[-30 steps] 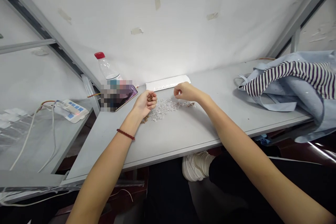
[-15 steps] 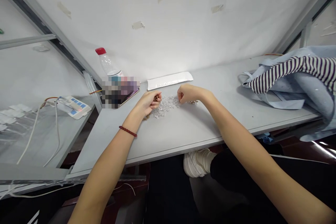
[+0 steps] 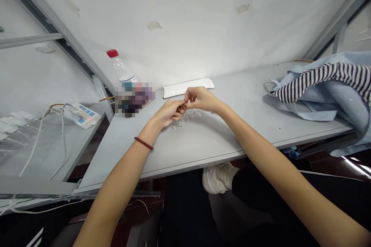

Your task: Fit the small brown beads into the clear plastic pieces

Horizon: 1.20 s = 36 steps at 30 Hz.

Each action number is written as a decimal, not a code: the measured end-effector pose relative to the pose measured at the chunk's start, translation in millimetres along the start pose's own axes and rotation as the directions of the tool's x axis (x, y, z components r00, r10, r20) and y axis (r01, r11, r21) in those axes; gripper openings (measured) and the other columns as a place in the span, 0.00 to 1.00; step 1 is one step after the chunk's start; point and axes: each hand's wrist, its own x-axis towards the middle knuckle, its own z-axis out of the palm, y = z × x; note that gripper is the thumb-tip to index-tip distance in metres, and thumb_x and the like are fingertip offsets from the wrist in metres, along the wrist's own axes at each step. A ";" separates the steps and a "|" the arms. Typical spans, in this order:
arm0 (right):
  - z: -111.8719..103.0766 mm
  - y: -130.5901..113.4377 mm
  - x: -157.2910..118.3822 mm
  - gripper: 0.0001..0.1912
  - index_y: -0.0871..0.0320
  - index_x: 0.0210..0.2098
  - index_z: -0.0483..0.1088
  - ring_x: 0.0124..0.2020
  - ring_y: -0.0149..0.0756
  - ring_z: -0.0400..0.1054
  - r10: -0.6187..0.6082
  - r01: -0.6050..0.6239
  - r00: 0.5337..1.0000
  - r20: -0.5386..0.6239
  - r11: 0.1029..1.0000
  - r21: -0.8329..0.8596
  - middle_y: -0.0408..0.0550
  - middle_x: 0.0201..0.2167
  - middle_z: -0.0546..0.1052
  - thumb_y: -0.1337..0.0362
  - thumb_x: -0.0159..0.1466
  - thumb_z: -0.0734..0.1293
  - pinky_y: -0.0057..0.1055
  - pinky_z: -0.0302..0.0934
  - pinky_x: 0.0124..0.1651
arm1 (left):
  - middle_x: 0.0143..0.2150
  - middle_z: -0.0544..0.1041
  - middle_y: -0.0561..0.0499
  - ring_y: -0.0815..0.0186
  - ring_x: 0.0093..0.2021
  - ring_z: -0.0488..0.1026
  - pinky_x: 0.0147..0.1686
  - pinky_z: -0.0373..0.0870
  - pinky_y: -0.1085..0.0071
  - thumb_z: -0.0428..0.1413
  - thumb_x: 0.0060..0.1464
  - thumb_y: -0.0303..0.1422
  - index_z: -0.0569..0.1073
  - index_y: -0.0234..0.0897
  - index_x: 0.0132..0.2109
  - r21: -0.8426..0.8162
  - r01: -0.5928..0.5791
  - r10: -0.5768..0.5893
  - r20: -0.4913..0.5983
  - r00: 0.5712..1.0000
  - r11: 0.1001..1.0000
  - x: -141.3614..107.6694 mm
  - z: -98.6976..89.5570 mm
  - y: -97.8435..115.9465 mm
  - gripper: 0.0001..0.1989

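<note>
My left hand [image 3: 170, 113], with a red beaded bracelet [image 3: 144, 143] at its wrist, is curled around small brown pieces [image 3: 180, 109]. The fingertips of my right hand [image 3: 198, 98] are pinched together and meet the thumb side of the left; whatever lies between them is too small to make out. Clear plastic pieces [image 3: 191, 114] are scattered on the grey table [image 3: 185, 146] under and beside both hands. Some small pieces show partly from beneath my right wrist.
Behind the hands lies a long white packet [image 3: 188, 88]. A red-capped bottle [image 3: 120, 70] stands at the back left beside a blurred item. A power strip [image 3: 86, 115] is at the far left. Blue and striped cloth [image 3: 321, 85] covers the table's right end.
My right hand has moved left and up from the clear pieces to my left hand's fingertips. My left hand has shifted slightly right, still curled around the brown pieces.
</note>
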 end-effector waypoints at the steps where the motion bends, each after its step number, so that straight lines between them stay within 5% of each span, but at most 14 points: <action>1: 0.4 1.1 0.4 0.04 0.60 0.28 0.68 0.30 0.30 0.64 -0.010 0.010 1.000 -0.005 1.000 0.007 0.44 0.28 0.73 0.69 0.51 0.66 0.28 0.58 0.33 | 0.22 0.59 0.56 0.80 0.16 0.46 0.14 0.39 0.79 0.54 0.58 0.31 0.66 0.33 0.25 -0.004 -0.019 0.019 0.001 1.000 1.000 -0.4 0.1 0.7 0.14; 5: -0.6 8.0 1.8 0.04 0.60 0.29 0.72 0.29 0.30 0.66 0.000 0.000 1.000 0.022 1.000 -0.010 0.45 0.27 0.76 0.67 0.54 0.65 0.29 0.59 0.34 | 0.22 0.59 0.56 0.78 0.17 0.46 0.16 0.39 0.77 0.50 0.60 0.32 0.67 0.33 0.27 0.028 -0.067 0.068 -0.034 0.997 0.997 -0.3 1.8 0.2 0.14; 7: -1.2 10.6 2.1 0.05 0.60 0.28 0.73 0.27 0.30 0.66 0.024 -0.021 0.998 0.059 0.999 -0.043 0.45 0.25 0.75 0.67 0.55 0.65 0.29 0.57 0.32 | 0.20 0.59 0.57 0.77 0.17 0.47 0.17 0.41 0.75 0.50 0.60 0.34 0.68 0.33 0.25 0.175 -0.123 0.142 -0.101 0.985 0.977 2.0 2.9 -3.0 0.16; 11: -1.7 12.7 1.9 0.04 0.61 0.27 0.73 0.26 0.29 0.63 0.034 -0.025 0.995 0.091 0.995 -0.097 0.44 0.22 0.74 0.68 0.54 0.65 0.29 0.54 0.29 | 0.15 0.58 0.58 0.74 0.18 0.51 0.22 0.47 0.73 0.52 0.57 0.35 0.70 0.33 0.22 0.575 -0.253 0.405 -0.152 0.902 0.778 6.9 4.4 -8.7 0.18; 18: 0.7 13.4 2.2 0.05 0.61 0.27 0.72 0.26 0.28 0.61 0.030 -0.014 0.995 0.099 0.987 -0.159 0.45 0.24 0.73 0.70 0.55 0.64 0.29 0.52 0.29 | 0.15 0.62 0.56 0.72 0.21 0.56 0.23 0.48 0.73 0.52 0.54 0.28 0.69 0.34 0.18 0.721 -0.336 0.596 -0.132 0.792 0.606 8.0 11.6 -10.0 0.16; 21: -0.5 15.0 2.9 0.05 0.61 0.26 0.71 0.26 0.29 0.60 0.054 -0.033 0.996 0.074 0.966 -0.256 0.45 0.23 0.72 0.73 0.55 0.64 0.29 0.52 0.30 | 0.14 0.58 0.57 0.73 0.19 0.54 0.20 0.46 0.75 0.54 0.53 0.29 0.69 0.34 0.18 0.586 -0.312 0.527 -0.239 0.816 0.748 9.7 12.8 -10.7 0.16; 25: -9.3 23.3 1.7 0.06 0.61 0.24 0.69 0.26 0.29 0.60 0.130 -0.111 0.991 0.026 0.919 -0.377 0.44 0.23 0.70 0.75 0.54 0.64 0.30 0.52 0.31 | 0.15 0.56 0.59 0.78 0.14 0.47 0.15 0.41 0.78 0.53 0.53 0.30 0.66 0.34 0.21 0.074 -0.243 0.253 -0.390 0.885 0.967 9.1 4.3 -4.8 0.14; 30: -16.3 29.6 -0.5 0.02 0.61 0.27 0.70 0.28 0.30 0.62 0.216 -0.179 0.975 0.055 0.907 -0.382 0.48 0.29 0.72 0.71 0.56 0.67 0.30 0.53 0.31 | 0.17 0.57 0.59 0.80 0.12 0.46 0.11 0.41 0.80 0.50 0.47 0.24 0.63 0.34 0.24 -0.396 -0.110 0.009 -0.248 0.969 0.912 7.2 -13.4 4.1 0.07; 36: -28.8 27.0 -2.6 0.05 0.61 0.30 0.72 0.29 0.32 0.64 0.269 -0.242 0.963 0.017 0.890 -0.388 0.48 0.30 0.73 0.65 0.57 0.70 0.31 0.54 0.30 | 0.19 0.59 0.57 0.79 0.13 0.49 0.09 0.43 0.81 0.48 0.50 0.24 0.65 0.33 0.26 -0.520 -0.060 -0.036 -0.173 0.984 0.852 5.1 -16.7 7.3 0.06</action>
